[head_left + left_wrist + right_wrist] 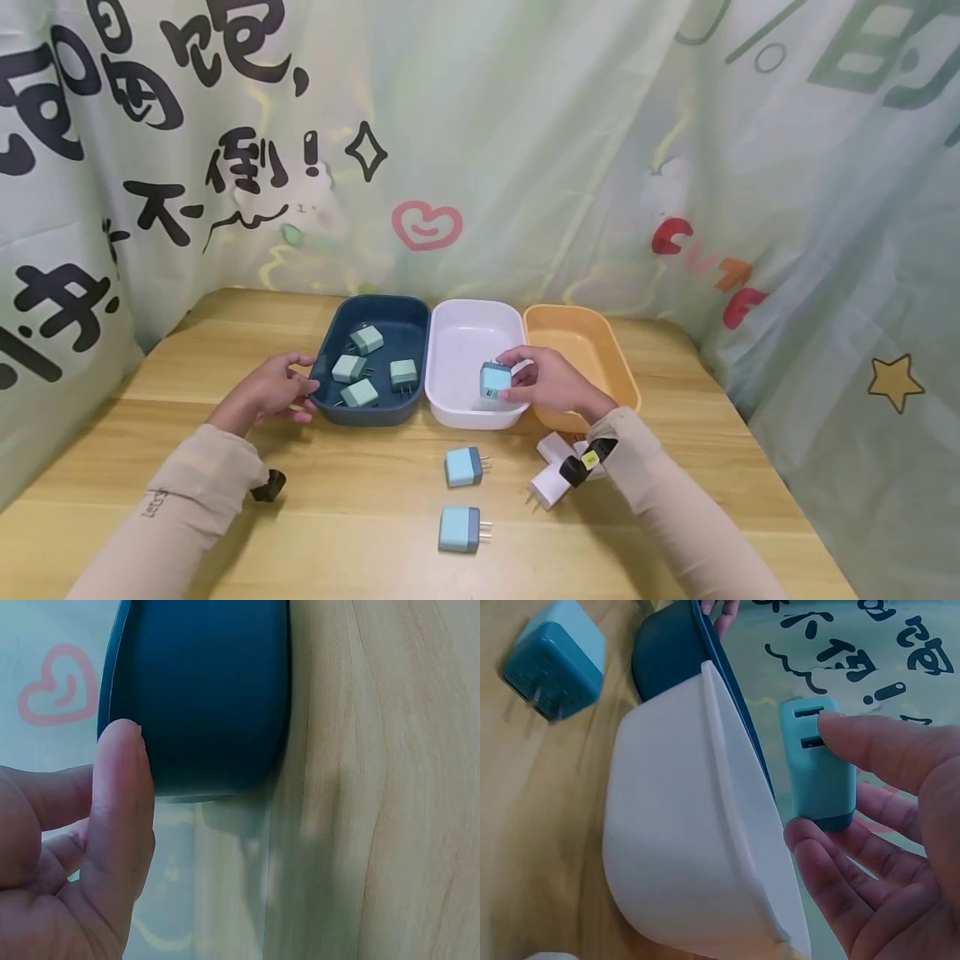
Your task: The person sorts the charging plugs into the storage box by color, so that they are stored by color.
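Observation:
Over the front of the white bin [471,418], my right hand [551,382] holds a light-blue charger plug [495,380] between thumb and fingers. Two USB ports on that charger face the right wrist view. My left hand [279,387] holds the left rim of the dark blue bin [378,417] with thumb and forefinger; the forefinger's tip is hidden in the left wrist view. Several pale green chargers [360,393] lie inside the dark blue bin. On the table, two more light-blue chargers [462,467] lie in front of the white bin, prongs to the right.
An orange bin [581,333] stands right of the white one, partly behind my right hand. White plugs [551,483] lie in front of it, partly under my right wrist. A printed curtain [525,167] hangs behind the wooden table [360,517].

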`<control>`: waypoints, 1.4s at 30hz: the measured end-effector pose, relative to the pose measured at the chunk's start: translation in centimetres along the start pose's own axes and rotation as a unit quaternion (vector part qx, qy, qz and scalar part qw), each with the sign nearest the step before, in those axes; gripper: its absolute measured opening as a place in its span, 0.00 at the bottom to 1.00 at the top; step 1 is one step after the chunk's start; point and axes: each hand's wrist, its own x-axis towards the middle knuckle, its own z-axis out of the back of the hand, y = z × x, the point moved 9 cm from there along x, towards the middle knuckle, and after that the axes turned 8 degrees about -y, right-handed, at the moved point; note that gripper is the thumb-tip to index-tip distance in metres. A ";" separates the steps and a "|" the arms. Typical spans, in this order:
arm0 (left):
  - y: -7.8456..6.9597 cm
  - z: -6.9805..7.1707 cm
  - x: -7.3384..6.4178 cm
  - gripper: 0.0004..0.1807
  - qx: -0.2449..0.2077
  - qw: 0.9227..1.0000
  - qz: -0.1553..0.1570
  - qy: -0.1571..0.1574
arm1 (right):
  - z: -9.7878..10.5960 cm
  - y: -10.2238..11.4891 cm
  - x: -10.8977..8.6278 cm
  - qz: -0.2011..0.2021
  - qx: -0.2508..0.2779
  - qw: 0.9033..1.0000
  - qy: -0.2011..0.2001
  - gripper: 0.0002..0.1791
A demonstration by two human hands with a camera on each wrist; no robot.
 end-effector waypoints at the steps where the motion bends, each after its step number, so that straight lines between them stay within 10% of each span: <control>1: 0.0 0.0 0.0 0.32 0.000 1.000 0.001 0.000 | 0.1 0.0 0.2 0.001 -0.004 1.000 -0.001 0.27; 42: 0.3 0.0 0.0 0.32 -0.011 1.000 0.001 0.000 | -0.6 -0.6 7.1 -0.031 -0.059 0.998 -0.007 0.28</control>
